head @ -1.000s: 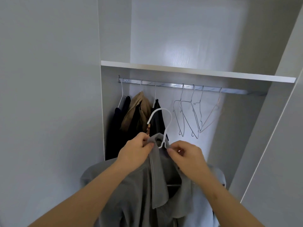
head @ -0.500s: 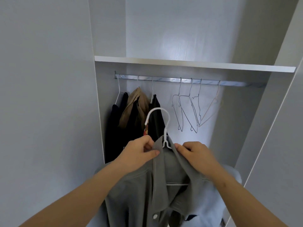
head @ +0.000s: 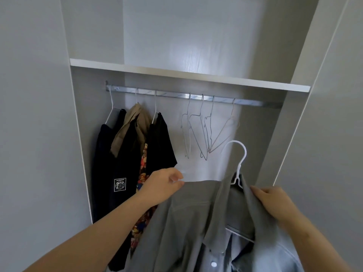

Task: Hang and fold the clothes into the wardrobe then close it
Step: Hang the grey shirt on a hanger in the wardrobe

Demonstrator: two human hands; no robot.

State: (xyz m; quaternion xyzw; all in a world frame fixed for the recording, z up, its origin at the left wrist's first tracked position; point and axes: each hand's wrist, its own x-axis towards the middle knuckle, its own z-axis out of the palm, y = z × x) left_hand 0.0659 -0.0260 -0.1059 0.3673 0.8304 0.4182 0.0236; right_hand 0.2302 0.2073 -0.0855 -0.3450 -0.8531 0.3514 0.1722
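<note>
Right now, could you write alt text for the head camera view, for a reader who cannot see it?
The left hand and the right hand hold a grey shirt on a white hanger before an open wardrobe, its hook not yet on the rail. On the rail hang dark clothes at the left and four empty wire hangers in the middle.

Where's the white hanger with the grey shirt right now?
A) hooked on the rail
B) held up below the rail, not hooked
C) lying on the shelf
B: the hanger has its hook free in the air below the rail, while the left hand and right hand hold the shirt on it.
</note>
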